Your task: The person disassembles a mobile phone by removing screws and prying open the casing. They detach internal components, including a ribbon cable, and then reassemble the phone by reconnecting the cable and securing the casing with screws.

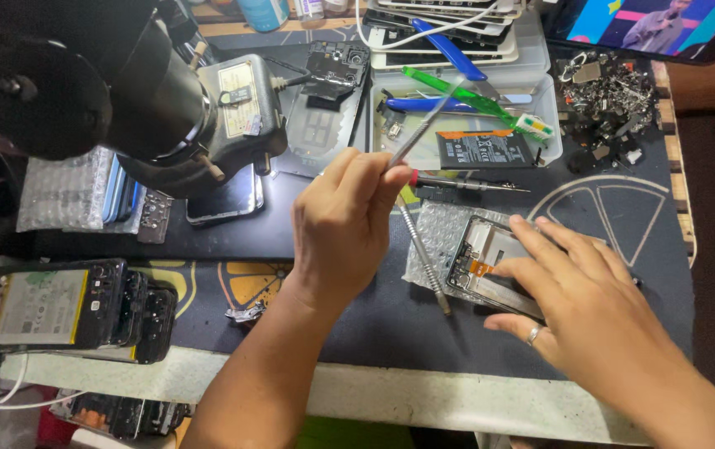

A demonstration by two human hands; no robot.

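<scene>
While the opened black smartphone with its back cover off [494, 266] lies on a small sheet of clear bubble wrap [428, 241] right of the frame's centre, its pale battery and an orange flex strip are already bare, so I judge the opening-up done and the work inside the body only partly through; whether any screw or connector is loose yet is too small to tell. The right hand [578, 303], ring on one finger, lies flat over the phone's lower right with fingers spread and fingertips pressing on it, gripping nothing. The left hand [345, 224], at centre frame, has its fingers closed around thin metal tweezers [424, 125] whose tips point up toward the upper middle, well clear of the phone. A slim grey metal pry rod [424, 258] rests just left of the phone, partly on the wrap, and a red-handled screwdriver [465, 183] lies just above it. In the upper middle, a shallow clear plastic tray [550, 125] holds a flat black phone battery with an orange edge [484, 150], a green translucent plastic tool [478, 104] and blue-handled pliers [449, 50]. At upper right a loose heap of small metal scraps [611, 91] sits on the dark printed work mat [357, 324], in no container.
</scene>
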